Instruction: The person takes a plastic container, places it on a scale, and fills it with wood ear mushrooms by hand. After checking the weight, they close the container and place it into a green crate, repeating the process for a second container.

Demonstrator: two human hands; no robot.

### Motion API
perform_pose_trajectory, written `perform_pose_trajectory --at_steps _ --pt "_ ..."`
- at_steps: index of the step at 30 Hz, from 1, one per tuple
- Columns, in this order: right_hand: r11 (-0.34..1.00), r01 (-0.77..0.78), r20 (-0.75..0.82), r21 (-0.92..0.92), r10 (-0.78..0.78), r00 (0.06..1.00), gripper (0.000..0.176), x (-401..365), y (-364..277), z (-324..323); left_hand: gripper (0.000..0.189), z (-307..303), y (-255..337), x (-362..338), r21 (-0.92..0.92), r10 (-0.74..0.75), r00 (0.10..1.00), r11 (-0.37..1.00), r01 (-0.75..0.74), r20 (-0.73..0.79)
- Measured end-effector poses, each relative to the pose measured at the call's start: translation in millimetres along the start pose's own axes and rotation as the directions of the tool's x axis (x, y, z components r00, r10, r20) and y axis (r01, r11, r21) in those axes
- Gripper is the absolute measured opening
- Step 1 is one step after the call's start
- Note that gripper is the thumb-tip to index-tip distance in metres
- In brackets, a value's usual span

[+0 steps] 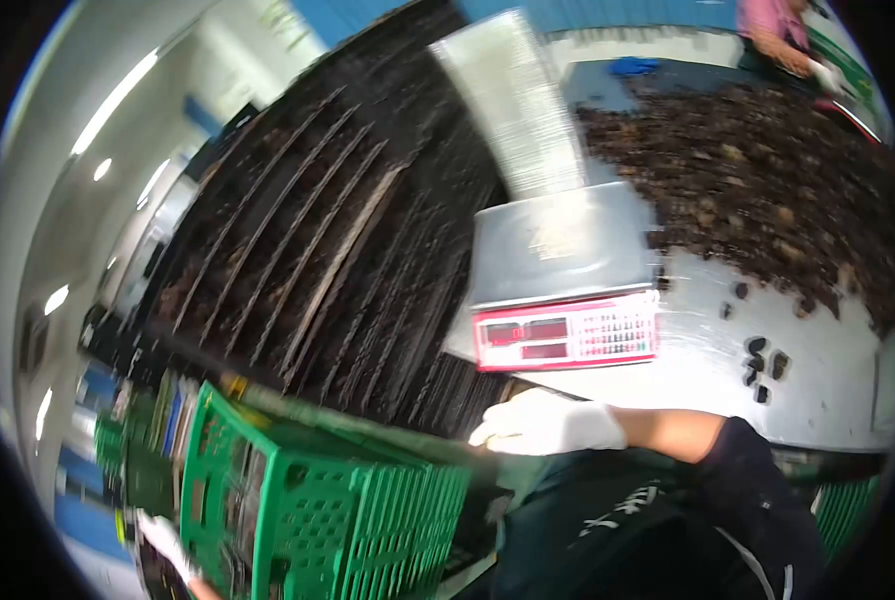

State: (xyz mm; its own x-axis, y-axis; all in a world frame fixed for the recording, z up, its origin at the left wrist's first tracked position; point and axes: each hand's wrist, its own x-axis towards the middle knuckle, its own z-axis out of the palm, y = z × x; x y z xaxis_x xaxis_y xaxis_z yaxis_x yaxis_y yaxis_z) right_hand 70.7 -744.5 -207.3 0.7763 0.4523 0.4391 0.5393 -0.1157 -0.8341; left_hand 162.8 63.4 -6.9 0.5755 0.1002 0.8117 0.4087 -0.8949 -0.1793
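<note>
My right hand (548, 424), in a white glove, is in front of my dark apron (658, 520) near the table's front edge. Its fingers are bent and close together, and I see nothing in them. Just beyond it stands a red and white digital scale (566, 332) with a flat metal pan (566, 250). My left hand (168, 546), also gloved, is far out at the lower left, beside a green plastic crate (308, 515). Blur hides whether its fingers grip the crate. The crate has slotted walls and looks tilted; dark stuff shows through its openings.
A large heap of dark brown pieces (758, 190) covers the metal table (708, 360), with several loose ones near its front. A dark slatted rack (298, 240) stands at left. Behind the scale is a shiny pale slab (518, 105). A co-worker's arm (783, 50) shows at upper right.
</note>
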Motion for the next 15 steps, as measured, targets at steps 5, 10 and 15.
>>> perform_pose_trajectory --at_steps 5,10,15 --pt "0.950 -0.100 0.014 -0.297 0.109 0.994 0.026 -17.4 11.6 -19.4 0.040 -224.7 401.6 -25.6 -0.710 0.389 0.884 0.543 -0.448 -0.260" --pt "0.922 -0.226 -0.187 -0.315 0.173 0.967 0.025 -67.9 21.8 -31.2 0.033 -287.7 640.3 -79.6 -0.768 0.632 0.613 0.044 -0.639 -0.473" --pt "0.847 -0.522 -0.501 -0.104 0.409 0.763 0.024 -155.0 31.6 -32.0 0.042 -249.3 870.4 -14.7 -0.817 0.380 0.723 -0.278 -0.505 -0.576"
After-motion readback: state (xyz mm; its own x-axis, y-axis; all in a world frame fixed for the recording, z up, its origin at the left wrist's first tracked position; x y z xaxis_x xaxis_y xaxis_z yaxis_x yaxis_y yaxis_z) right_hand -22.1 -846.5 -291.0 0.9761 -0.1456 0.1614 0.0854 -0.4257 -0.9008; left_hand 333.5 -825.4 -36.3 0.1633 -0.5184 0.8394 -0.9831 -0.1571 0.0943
